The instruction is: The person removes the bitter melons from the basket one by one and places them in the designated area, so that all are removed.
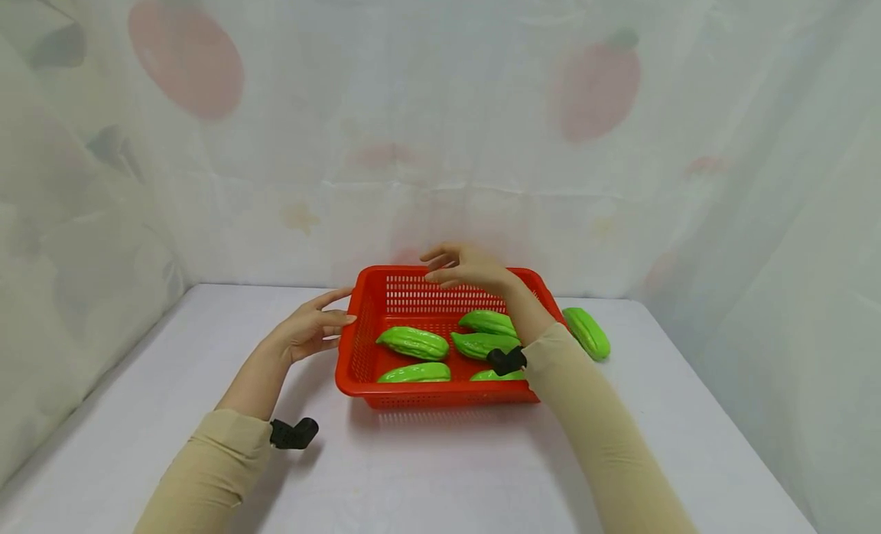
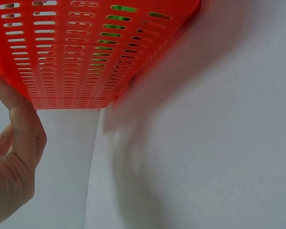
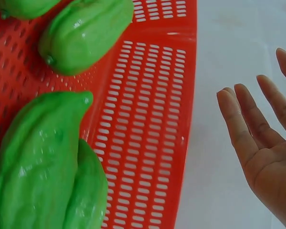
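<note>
A red plastic basket (image 1: 440, 392) with slotted walls stands on the table, holding several glossy green bitter melons (image 1: 413, 343), ridged and pointed at one end. My left hand (image 1: 310, 327) holds the basket's left rim, fingertips over its edge; in the left wrist view that hand (image 2: 19, 138) is at the slotted wall. Above the back of the basket, my right hand (image 1: 468, 266) has nothing in it. Its fingers spread loosely apart in the right wrist view, the hand (image 3: 271, 157) beyond the rim. My right forearm hides part of the basket's right side.
Another green bitter melon (image 1: 587, 333) lies on the white table (image 1: 413, 473), just right of the basket. A pale curtain (image 1: 440, 136) with printed fruit hangs behind the table, and more pale cloth lines both sides.
</note>
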`<act>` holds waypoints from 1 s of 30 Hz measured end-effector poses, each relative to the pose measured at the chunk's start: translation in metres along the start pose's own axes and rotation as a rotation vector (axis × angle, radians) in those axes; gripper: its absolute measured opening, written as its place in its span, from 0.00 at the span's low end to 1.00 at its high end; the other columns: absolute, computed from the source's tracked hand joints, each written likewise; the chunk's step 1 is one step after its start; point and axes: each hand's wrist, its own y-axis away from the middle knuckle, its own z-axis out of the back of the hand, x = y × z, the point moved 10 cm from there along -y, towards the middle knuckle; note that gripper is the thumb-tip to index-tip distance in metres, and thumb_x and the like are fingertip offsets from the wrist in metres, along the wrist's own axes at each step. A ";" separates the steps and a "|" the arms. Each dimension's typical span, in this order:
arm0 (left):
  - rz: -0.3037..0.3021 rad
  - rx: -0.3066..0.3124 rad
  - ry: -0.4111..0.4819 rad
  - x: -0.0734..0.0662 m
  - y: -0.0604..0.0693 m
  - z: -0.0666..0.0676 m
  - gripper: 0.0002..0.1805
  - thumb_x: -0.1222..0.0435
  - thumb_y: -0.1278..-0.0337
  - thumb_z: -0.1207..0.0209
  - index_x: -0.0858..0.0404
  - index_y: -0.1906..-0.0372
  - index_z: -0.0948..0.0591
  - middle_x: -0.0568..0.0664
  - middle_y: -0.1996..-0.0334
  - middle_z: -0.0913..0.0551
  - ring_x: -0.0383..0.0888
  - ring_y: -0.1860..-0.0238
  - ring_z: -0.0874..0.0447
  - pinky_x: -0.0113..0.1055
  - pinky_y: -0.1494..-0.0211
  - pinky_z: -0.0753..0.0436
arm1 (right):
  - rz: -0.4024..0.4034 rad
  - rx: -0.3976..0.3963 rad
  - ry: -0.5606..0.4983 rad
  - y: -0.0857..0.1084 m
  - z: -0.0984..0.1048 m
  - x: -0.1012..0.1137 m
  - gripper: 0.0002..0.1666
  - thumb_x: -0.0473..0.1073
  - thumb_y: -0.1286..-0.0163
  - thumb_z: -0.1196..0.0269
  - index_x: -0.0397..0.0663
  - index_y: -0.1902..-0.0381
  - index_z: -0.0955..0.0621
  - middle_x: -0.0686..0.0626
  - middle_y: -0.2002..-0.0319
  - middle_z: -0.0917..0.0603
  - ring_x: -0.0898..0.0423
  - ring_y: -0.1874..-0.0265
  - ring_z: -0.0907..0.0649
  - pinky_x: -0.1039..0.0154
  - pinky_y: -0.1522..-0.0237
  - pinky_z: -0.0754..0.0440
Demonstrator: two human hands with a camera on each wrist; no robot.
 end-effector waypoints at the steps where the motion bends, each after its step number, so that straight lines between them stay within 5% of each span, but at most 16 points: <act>1: 0.001 0.000 0.001 0.000 0.000 -0.001 0.42 0.66 0.34 0.43 0.55 0.21 0.50 0.38 0.64 0.15 0.35 0.67 0.14 0.31 0.56 0.16 | -0.001 0.006 0.005 -0.001 -0.002 -0.001 0.26 0.44 0.31 0.37 0.47 0.36 0.25 0.38 0.38 0.22 0.43 0.43 0.17 0.50 0.41 0.18; 11: 0.001 0.004 -0.004 0.001 -0.001 -0.001 0.41 0.66 0.33 0.44 0.55 0.21 0.50 0.38 0.64 0.15 0.36 0.66 0.13 0.32 0.56 0.16 | -0.005 0.060 0.036 -0.007 -0.022 -0.014 0.25 0.43 0.31 0.37 0.45 0.37 0.25 0.37 0.41 0.21 0.47 0.48 0.15 0.46 0.41 0.18; 19: 0.004 0.006 -0.003 0.002 -0.001 0.000 0.41 0.67 0.33 0.44 0.54 0.21 0.49 0.38 0.63 0.15 0.35 0.67 0.13 0.31 0.56 0.16 | -0.104 0.120 0.022 -0.008 -0.032 -0.038 0.32 0.43 0.32 0.35 0.43 0.32 0.29 0.40 0.40 0.23 0.37 0.41 0.20 0.47 0.41 0.19; 30: 0.004 -0.010 -0.016 0.002 0.003 0.002 0.40 0.66 0.33 0.44 0.53 0.22 0.48 0.38 0.63 0.15 0.36 0.65 0.14 0.33 0.55 0.16 | -0.128 0.289 0.114 -0.008 -0.057 -0.047 0.35 0.41 0.34 0.34 0.41 0.31 0.31 0.34 0.35 0.26 0.43 0.45 0.17 0.45 0.39 0.20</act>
